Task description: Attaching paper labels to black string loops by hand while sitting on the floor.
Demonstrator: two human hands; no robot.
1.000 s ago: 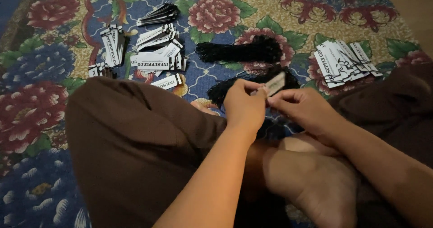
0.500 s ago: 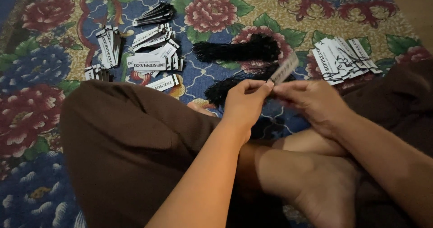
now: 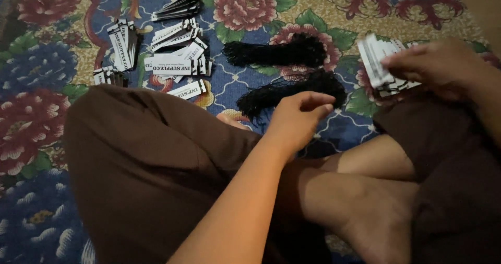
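My left hand [image 3: 296,119] hovers over my crossed legs with its fingers loosely curled and nothing visible in them. It is just in front of a black bundle of strings [image 3: 292,92]. A second black bundle [image 3: 276,52] lies behind that one. Far to the right, my right hand [image 3: 438,65] has its fingertips pinching the stack of white tags [image 3: 377,65] beside my right knee.
Several piles of white and black tags [image 3: 175,63] lie on the flowered carpet [image 3: 31,112] at the back left, with a darker pile [image 3: 177,5] behind them. My brown-clad knees [image 3: 146,159] and bare foot [image 3: 365,206] fill the foreground.
My hands have come apart. The right hand carried the tag from the middle over to the stack on the right. The left hand stayed in the middle, now with nothing in it.
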